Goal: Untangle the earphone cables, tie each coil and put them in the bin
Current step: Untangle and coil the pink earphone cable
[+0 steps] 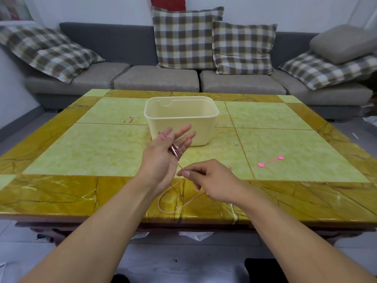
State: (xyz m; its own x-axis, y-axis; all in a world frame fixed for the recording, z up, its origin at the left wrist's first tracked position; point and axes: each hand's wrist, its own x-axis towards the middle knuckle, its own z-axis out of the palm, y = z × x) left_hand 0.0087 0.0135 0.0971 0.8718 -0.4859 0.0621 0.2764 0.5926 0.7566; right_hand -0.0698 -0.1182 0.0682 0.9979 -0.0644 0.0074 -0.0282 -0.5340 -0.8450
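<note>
Earphone cable (175,150), pink, is wound in turns around the spread, straightened fingers (184,129) of the left hand (163,156), raised in front of the cream bin (181,117). From the coil one strand runs down to the right hand (212,180), whose thumb and forefinger pinch it, the other fingers curled. A slack loop hangs below, over the near edge of the yellow tiled worktop (102,150). A pink cable tie (270,161) lies well to the right.
</note>
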